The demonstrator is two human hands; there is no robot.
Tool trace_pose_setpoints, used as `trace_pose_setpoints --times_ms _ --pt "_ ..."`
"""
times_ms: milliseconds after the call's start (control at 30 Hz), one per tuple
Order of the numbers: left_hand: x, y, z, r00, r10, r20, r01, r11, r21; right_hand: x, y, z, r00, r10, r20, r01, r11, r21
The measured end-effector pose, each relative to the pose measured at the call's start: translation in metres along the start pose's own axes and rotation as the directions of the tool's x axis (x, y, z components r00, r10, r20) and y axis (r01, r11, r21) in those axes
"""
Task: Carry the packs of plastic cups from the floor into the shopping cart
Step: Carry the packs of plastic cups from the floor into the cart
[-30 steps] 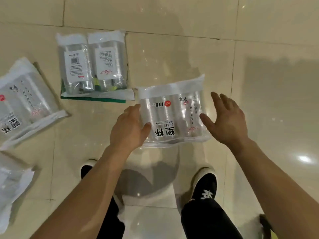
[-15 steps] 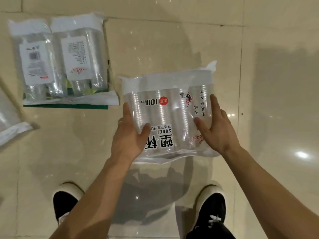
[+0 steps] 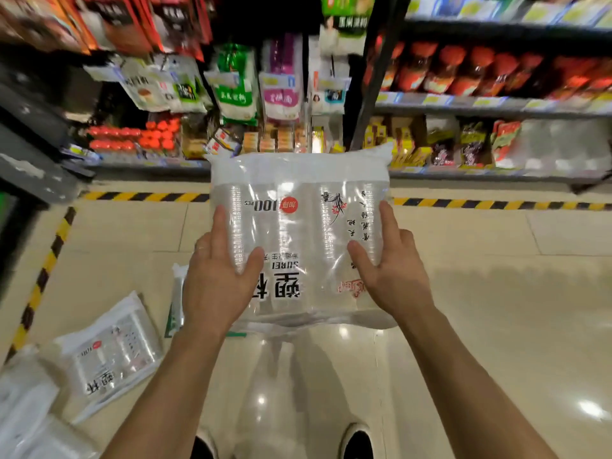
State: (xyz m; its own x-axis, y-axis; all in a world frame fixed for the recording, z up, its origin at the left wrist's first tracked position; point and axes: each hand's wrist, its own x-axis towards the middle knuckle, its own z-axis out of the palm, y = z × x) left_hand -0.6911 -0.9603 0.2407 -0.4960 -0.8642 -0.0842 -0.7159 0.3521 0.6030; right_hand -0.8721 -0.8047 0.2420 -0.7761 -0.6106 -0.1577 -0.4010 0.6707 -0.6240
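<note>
A person holds a pack of plastic cups [image 3: 298,233] up in the air in front of them, clear of the floor [image 3: 496,293], with its printed face towards the camera. The left hand [image 3: 215,283] grips the pack's left side and the right hand [image 3: 394,276] grips its right side. Each thumb presses on the printed face and each forefinger lies along the edge. The other fingers are hidden behind the pack.

A second pack [image 3: 112,356] lies flat on the floor to the lower left. More packs [image 3: 26,402], blurred, lie beside it at the picture's left edge. Just behind the left hand, the end of another pack [image 3: 177,293] shows on the floor, mostly covered by the hand and wrist.

Striped yellow and black tape [image 3: 145,196] runs along the floor at the foot of the shop shelves [image 3: 496,104], which are full of packets and bottles. The toes of two dark shoes [image 3: 356,442] show at the bottom edge.
</note>
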Motion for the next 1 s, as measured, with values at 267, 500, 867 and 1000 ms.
trace_pose_setpoints --times_ms 267,500,867,1000 --pt "-0.01 0.161 -0.225 0.985 0.172 0.004 -0.171 0.982 0.085 -0.054 -0.172 -0.216 0.992 -0.065 -0.112 0.058 0.996 -0.063" --pt "-0.031 0.245 -0.334 0.932 0.362 0.033 -0.362 0.918 0.164 -0.125 -0.244 -0.327 0.951 -0.048 -0.305 0.026 0.997 -0.076" --pt "-0.098 0.295 -0.382 0.709 0.696 0.118 -0.706 0.701 0.106 -0.294 -0.273 -0.356 0.754 0.186 -0.63 -0.234 0.972 0.008" --pt "-0.17 0.328 -0.365 0.506 0.836 0.213 -0.85 0.525 -0.04 -0.402 -0.251 -0.362 0.589 0.339 -0.734 -0.418 0.905 0.083"
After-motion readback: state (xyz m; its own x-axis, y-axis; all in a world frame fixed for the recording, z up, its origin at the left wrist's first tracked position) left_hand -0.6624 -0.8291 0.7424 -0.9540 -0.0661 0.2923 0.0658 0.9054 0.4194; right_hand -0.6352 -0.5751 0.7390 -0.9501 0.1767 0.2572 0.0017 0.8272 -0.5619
